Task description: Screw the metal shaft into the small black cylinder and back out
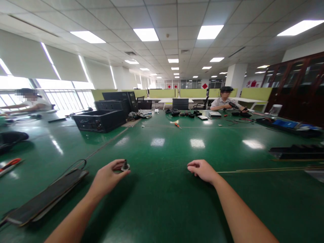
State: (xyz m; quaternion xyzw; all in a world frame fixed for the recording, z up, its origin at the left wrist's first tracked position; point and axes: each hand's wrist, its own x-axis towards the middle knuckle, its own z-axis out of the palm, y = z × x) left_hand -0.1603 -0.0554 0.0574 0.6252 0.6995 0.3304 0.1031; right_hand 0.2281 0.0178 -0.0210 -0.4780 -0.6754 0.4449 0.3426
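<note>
Two bare hands reach out over the green table (162, 206) in front of you. Your left hand (107, 177), at 11 o'clock, is partly closed, pinching a small dark fitting (125, 164) with a pale round base between thumb and fingers; the piece stands roughly upright in that grip. Your right hand (202, 170), at 1 o'clock, has its fingers loosely curled toward the thumb; you cannot tell from this angle whether anything is inside it.

Just beside your right wrist, thin brassy rods (253, 170) run out toward 2 o'clock. At 10 o'clock, near your left forearm, lies a long flat dark panel (50, 195) with a cable at its far end, and beyond it sits an orange-handled tool (11, 163).

Farther off at 11 o'clock stands an open-topped black case (101, 122). An orange screwdriver (178, 125) lies at 12 o'clock, well apart from both hands. At 1 o'clock, across the table, a co-worker (222, 103) holds a dark object (235, 106). A black tray (283, 127) with blue items rests at 2 o'clock.
</note>
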